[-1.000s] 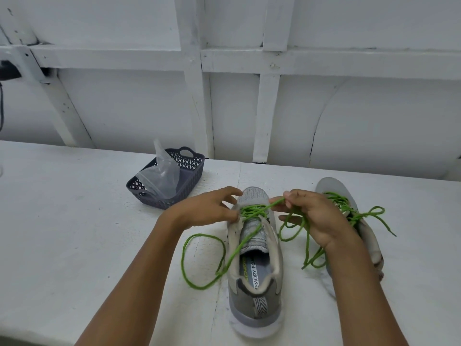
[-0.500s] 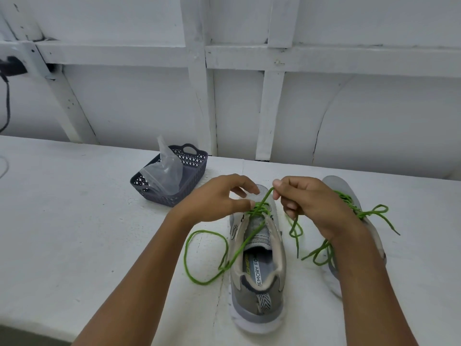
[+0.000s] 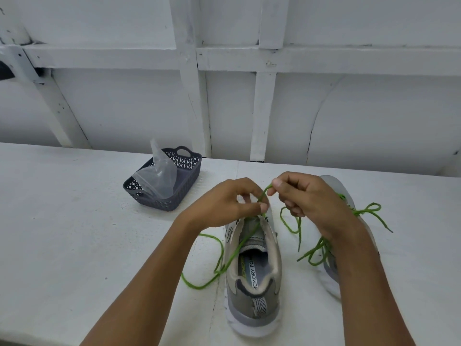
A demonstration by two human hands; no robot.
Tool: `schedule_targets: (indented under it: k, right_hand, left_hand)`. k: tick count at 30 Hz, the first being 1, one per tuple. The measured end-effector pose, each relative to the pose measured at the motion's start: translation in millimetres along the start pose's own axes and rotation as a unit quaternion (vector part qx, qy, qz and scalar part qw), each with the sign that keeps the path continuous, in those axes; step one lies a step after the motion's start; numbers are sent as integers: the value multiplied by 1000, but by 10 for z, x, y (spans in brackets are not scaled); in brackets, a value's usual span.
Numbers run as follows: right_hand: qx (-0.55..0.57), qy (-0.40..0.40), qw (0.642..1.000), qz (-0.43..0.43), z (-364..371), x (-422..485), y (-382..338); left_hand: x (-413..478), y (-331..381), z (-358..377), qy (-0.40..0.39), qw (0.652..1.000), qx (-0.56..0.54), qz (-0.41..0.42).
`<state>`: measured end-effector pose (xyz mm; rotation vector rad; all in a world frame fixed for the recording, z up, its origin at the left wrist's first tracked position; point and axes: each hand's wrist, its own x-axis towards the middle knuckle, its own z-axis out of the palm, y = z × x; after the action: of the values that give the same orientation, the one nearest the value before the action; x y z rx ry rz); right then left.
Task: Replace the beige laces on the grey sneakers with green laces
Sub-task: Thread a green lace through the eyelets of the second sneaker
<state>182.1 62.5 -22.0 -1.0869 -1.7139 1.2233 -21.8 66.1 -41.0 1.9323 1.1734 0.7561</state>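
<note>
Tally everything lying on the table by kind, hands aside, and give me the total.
grey sneakers: 2
green laces: 2
basket: 1
clear plastic bag: 1
Total: 6

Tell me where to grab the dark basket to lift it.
Take the basket by the arched handle at its far end, from above. It stands up above the rim, while the plastic bag covers the near end.
</note>
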Motion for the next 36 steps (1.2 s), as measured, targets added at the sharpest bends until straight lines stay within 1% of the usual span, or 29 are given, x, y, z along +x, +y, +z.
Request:
schedule_targets:
  k: [2,3,4,5,7,8,9,11,12,13,14,16,17,18,19,20,21,22,24,26,27,28,29,30,31,32,33,34,36]
  right_hand:
    - [-4,19,1000,7,-29,5,35]
    - [-6,31,999,13,-47,6,61]
    - [-8,44,999,20,-65,7,90]
    - [-10,59,998,27,-88,3,121]
    - [-11,88,995,37,-129,-2,169]
    - [-8,103,994,40,-144,2,183]
    - [-6,120,992,41,-161,5,195]
    - [-1,154,987,47,-176,11,204]
    - [6,168,984,50,-184,13,207]
    - [14,178,983,52,-188,17,211]
    - [21,181,982,54,-188,20,211]
    - [25,169,984,55,-179,28,210]
    - [20,155,986,53,-173,39,213]
    - [11,139,989,51,-155,53,208]
    - [-2,123,991,49,-133,63,207]
    - [-14,107,993,46,-108,75,195]
    - [-21,91,995,41,-82,89,192]
    - [-22,76,996,37,-58,99,181]
    - [-21,48,998,31,-22,108,164]
    - [-15,35,999,31,-14,110,155]
    - [-8,34,999,33,-26,106,160]
    - [-3,35,999,34,-44,102,170]
    - [-3,37,999,35,-69,97,191]
    - [-8,40,999,35,-94,90,208]
    - [-17,42,998,36,-118,78,231]
    - [-25,40,998,37,-133,66,250]
    - [-36,37,998,38,-143,55,269]
    - [-50,31,997,41,-146,50,285]
    - [-77,14,996,42,-134,40,286]
  left_hand:
    - [25,30,-32,8,993,-115,1]
    - [38,28,-71,27,981,-192,0]
    - [52,22,-116,50,960,-276,-2]
    - [68,15,-156,73,930,-361,-5]
    - [113,-45,-219,143,860,-490,-17]
    - [141,-93,-247,187,831,-523,-35]
    - [180,-148,-266,230,809,-538,-61]
    - [232,-254,-278,294,783,-535,-120]
    - [250,-298,-266,316,780,-520,-148]
    - [263,-346,-245,335,787,-488,-174]
    - [267,-368,-220,346,811,-430,-197]
    - [258,-357,-168,319,887,-257,-215]
    - [256,-317,-143,282,924,-162,-203]
    - [252,-266,-133,234,954,-72,-174]
    - [254,-203,-127,181,974,8,-133]
    - [253,-121,-128,126,985,78,-87]
    - [256,-40,-125,69,988,132,-46]
    - [261,26,-120,21,987,157,-15]
    - [274,76,-99,-29,992,121,9]
    - [277,91,-79,-27,997,69,24]
    - [282,98,-80,-11,999,30,29]
    - [290,78,-101,22,999,-30,30]
    - [299,45,-132,70,991,-107,26]
    - [309,7,-177,126,973,-193,18]
    - [319,-37,-230,184,945,-269,4]
    - [325,-74,-283,240,917,-318,-13]
    - [328,-121,-333,293,897,-330,-32]
    - [326,-149,-372,332,885,-322,-50]
    - [315,-198,-422,364,887,-274,-82]
